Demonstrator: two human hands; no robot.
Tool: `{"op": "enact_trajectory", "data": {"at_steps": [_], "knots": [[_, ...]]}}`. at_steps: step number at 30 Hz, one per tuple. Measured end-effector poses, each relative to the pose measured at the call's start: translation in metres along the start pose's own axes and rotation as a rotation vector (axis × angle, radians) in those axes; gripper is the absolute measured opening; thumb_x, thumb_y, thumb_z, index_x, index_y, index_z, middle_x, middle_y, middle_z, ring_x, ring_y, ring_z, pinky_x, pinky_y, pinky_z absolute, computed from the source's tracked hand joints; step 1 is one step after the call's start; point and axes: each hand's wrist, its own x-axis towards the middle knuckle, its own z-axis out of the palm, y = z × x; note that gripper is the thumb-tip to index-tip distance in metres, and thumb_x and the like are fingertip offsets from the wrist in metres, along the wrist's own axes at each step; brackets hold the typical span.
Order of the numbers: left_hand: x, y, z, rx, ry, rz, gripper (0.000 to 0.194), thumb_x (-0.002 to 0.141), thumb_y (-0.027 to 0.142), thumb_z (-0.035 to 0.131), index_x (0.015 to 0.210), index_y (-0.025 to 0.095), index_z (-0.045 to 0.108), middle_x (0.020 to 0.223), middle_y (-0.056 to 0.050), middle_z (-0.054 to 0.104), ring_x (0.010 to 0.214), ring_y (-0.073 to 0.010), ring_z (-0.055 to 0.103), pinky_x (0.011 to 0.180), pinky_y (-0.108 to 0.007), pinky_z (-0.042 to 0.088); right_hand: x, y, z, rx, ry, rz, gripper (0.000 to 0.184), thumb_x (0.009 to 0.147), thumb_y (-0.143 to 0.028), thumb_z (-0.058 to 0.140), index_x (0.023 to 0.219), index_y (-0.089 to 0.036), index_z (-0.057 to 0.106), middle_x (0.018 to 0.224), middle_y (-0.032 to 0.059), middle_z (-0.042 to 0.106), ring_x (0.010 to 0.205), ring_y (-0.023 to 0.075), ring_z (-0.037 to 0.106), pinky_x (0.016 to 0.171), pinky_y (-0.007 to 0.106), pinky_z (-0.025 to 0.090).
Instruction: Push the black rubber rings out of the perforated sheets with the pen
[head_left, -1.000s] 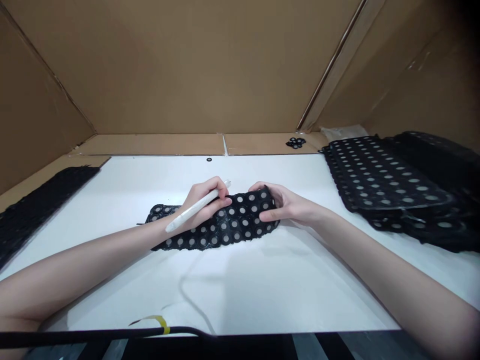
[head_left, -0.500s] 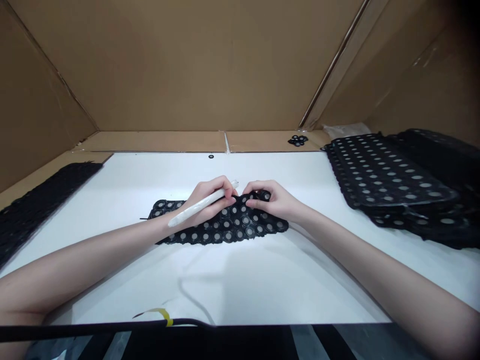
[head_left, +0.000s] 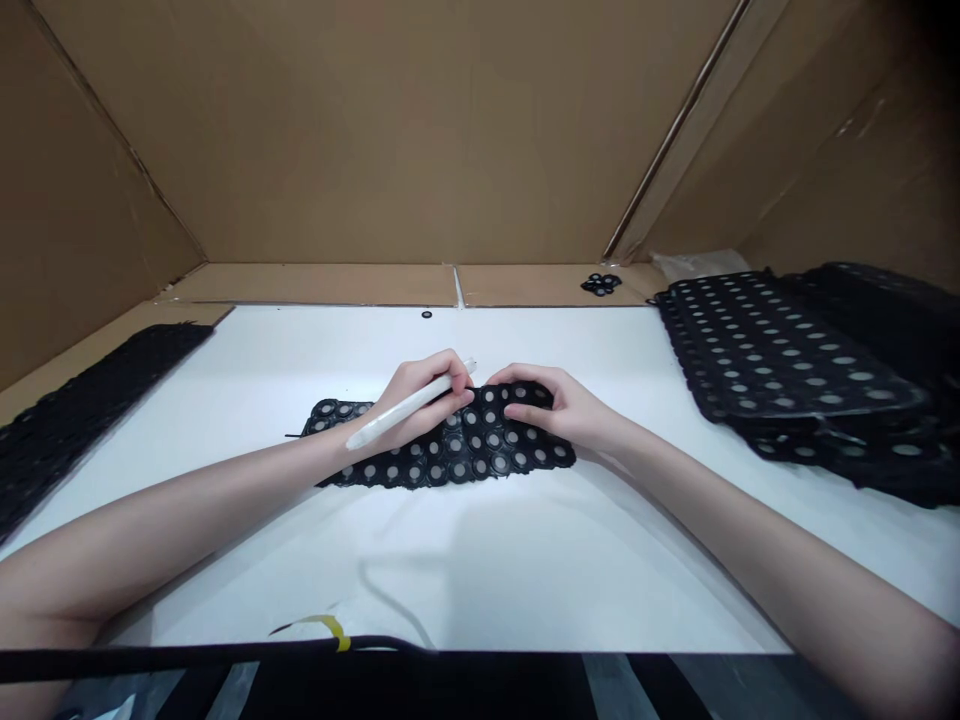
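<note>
A black sheet dotted with grey discs (head_left: pixel 457 445) lies across the middle of the white tabletop. My left hand (head_left: pixel 427 395) is closed around a white pen-like tool (head_left: pixel 397 415), whose tip points up and to the right. Its thumb and fingertips also touch the far edge of the sheet. On the right end of the same sheet, my right hand (head_left: pixel 559 405) grips the far edge, thumb on top and fingers behind. The sheet's left part is partly covered by my left wrist. What lies under the fingertips is hidden.
A pile of similar dotted black sheets (head_left: pixel 787 345) stands at right. Another dark sheet (head_left: pixel 97 400) lies at left. Toward the back are a single small disc (head_left: pixel 427 314) and a small disc cluster (head_left: pixel 601 284). A black cable (head_left: pixel 187 662) crosses the front; cardboard walls (head_left: pixel 450 130) surround the table.
My right hand has shifted slightly right along the sheet, and its thumb sits farther from the left hand. The sheet's right end lies flatter. My left hand keeps the white tool.
</note>
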Motion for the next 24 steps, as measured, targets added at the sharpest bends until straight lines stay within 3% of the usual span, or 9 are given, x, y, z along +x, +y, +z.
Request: {"op": "enact_trajectory", "data": {"at_steps": [4,9,20,24], "knots": [[0.001,0.001,0.001,0.006,0.001,-0.016,0.016,0.085,0.025,0.055,0.076,0.018,0.045,0.074,0.001,0.054,0.063,-0.01,0.045,0.062,-0.022,0.04,-0.005,0.002,-0.006,0.003,0.052,0.077,0.02,0.071,-0.03,0.068,0.087,-0.019,0.064,0.087,0.0023,0.066,0.087,0.0227,0.058,0.082,0.036,0.043],[0.0,0.003,0.001,0.014,-0.019,-0.008,0.014,0.085,0.024,0.055,0.077,0.018,0.045,0.073,0.001,0.053,0.061,-0.0093,0.044,0.061,-0.022,0.038,-0.004,0.001,-0.005,0.12,0.011,0.122,0.012,0.071,-0.028,0.065,0.076,-0.018,0.061,0.073,-0.0002,0.059,0.073,0.0179,0.054,0.069,0.031,0.041],[-0.001,0.0,0.002,0.045,-0.007,0.012,0.012,0.085,0.022,0.055,0.077,0.018,0.047,0.075,0.0,0.056,0.063,-0.0101,0.048,0.061,-0.022,0.039,-0.003,-0.004,-0.01,0.04,-0.018,0.056,0.019,0.079,-0.038,0.061,0.081,-0.019,0.06,0.079,0.0018,0.061,0.076,0.0184,0.053,0.072,0.032,0.04],[-0.001,0.003,0.001,0.046,-0.052,0.013,0.013,0.086,0.024,0.055,0.078,0.017,0.047,0.076,0.0,0.059,0.06,-0.0093,0.049,0.061,-0.022,0.04,0.0,-0.014,-0.008,-0.204,0.003,-0.088,0.02,0.078,-0.04,0.064,0.084,-0.022,0.066,0.086,0.0043,0.067,0.087,0.023,0.055,0.082,0.037,0.04]]}}
